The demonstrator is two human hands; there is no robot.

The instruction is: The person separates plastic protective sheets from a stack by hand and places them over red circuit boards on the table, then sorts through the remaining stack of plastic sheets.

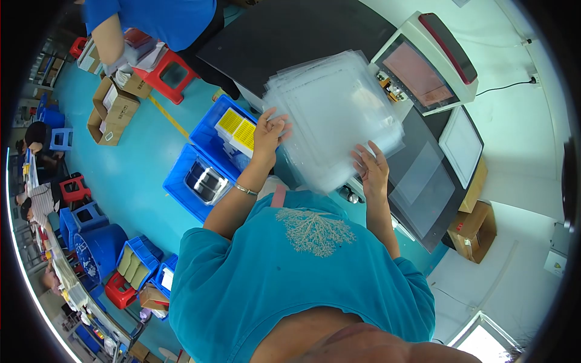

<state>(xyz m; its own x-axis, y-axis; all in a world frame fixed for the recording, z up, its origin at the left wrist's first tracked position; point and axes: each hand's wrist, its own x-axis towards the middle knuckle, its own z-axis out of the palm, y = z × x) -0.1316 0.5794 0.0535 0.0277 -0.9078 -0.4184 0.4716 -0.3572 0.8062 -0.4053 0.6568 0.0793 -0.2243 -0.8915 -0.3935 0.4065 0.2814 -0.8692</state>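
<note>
A thick, uneven stack of clear plastic sheets (333,115) is in front of me, over the edge of the dark table (272,36). My left hand (270,134) is at the stack's left edge, its fingers bent against the sheets. At the lower right edge, my right hand (371,164) touches the stack with its fingers spread. The undersides of the sheets and parts of both thumbs are hard to make out. More thin clear sheets (423,187) lie flat on the dark surface to the right.
A machine with a screen (423,66) stands at the back right, beside a white-framed panel (461,147). Blue bins (181,181) are on the floor at the left, near a red stool (175,75) and cardboard boxes (118,112). A person in blue (154,21) stands at the upper left.
</note>
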